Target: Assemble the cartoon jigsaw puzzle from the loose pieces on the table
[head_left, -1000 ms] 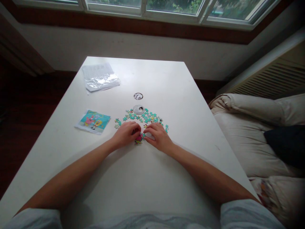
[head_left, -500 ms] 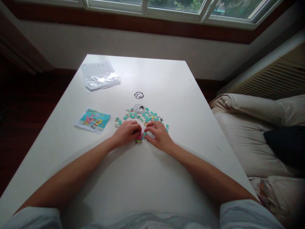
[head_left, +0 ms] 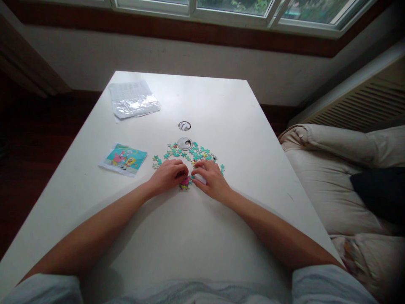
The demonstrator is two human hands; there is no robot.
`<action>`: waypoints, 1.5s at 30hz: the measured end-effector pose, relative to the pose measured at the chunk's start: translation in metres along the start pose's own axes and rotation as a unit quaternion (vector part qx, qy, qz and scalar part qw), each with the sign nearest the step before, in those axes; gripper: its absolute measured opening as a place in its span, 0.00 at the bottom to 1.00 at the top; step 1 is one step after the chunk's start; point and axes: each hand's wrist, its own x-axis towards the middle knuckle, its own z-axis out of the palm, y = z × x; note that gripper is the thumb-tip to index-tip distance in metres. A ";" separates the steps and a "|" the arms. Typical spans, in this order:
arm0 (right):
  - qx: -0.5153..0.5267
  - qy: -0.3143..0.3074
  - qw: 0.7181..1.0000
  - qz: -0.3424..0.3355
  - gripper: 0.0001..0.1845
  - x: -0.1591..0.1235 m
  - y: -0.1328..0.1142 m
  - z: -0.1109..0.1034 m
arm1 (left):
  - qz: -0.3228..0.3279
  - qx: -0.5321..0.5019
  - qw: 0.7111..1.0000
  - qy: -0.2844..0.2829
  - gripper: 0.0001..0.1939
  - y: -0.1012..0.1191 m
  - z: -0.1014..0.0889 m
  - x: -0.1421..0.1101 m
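A small joined patch of jigsaw puzzle [head_left: 184, 184], pink, yellow-green and teal, lies on the white table [head_left: 202, 236] between my hands. My left hand [head_left: 169, 175] is closed over its upper left side, fingers curled down on the pieces; the fingertips are partly hidden. At the patch's right edge is my right hand [head_left: 210, 179], thumb and fingers curved but apart, tips close to a teal bit. Whether they touch it I cannot tell. Loose teal puzzle pieces [head_left: 202, 153] form an arc beyond both hands, some partly covered by the right one.
Left of the hands lies a picture card [head_left: 125, 159] with cartoon figures. Farther back is a clear plastic bag with paper [head_left: 134, 100]. Two round fittings, a grey cap [head_left: 184, 144] and a hole [head_left: 184, 126], sit mid-table. A beige sofa [head_left: 341, 185] stands at the right.
The hands and the puzzle patch stay almost in place. The view has shifted slightly, and my right fingers sit a touch farther right from the patch than a second ago.
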 end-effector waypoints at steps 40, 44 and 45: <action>0.102 0.019 0.994 0.024 0.04 0.003 0.001 0.003 | 0.058 0.004 0.998 -0.016 0.08 -0.005 -0.009 -0.001; 0.095 0.019 0.995 0.017 0.06 0.004 0.000 0.002 | 0.061 0.017 0.998 -0.010 0.08 -0.006 -0.007 -0.001; 0.092 0.018 0.995 0.016 0.06 0.005 0.000 0.002 | 0.063 0.019 0.998 -0.009 0.08 -0.006 -0.006 -0.001</action>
